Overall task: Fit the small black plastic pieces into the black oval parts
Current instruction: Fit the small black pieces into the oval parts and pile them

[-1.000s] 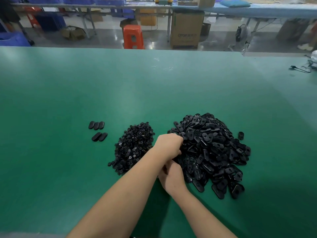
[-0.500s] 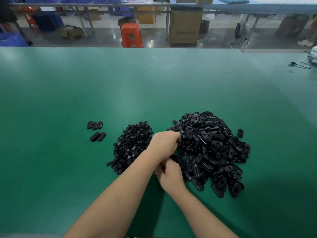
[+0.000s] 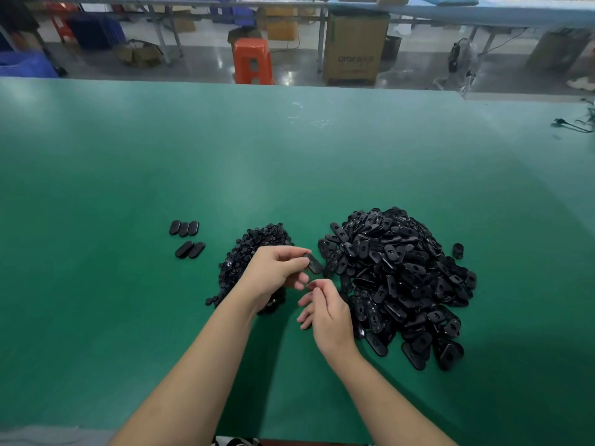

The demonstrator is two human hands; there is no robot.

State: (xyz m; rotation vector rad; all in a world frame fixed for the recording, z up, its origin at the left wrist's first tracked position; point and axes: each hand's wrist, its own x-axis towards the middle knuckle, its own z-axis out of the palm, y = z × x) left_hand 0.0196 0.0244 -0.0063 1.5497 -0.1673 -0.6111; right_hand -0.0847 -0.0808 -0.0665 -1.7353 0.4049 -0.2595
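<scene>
The black oval plastic part (image 3: 313, 264) sits pinched in your left hand (image 3: 277, 272) above the green worktop (image 3: 128, 175), between both heaps, so your right hand (image 3: 325, 312), fingertips pinched together, can seat a piece too small to make out.

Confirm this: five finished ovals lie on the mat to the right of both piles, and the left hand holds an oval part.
One thing is wrong: the head view shows the five finished ovals to the left of both piles, not the right. The left hand does hold an oval part.
</scene>
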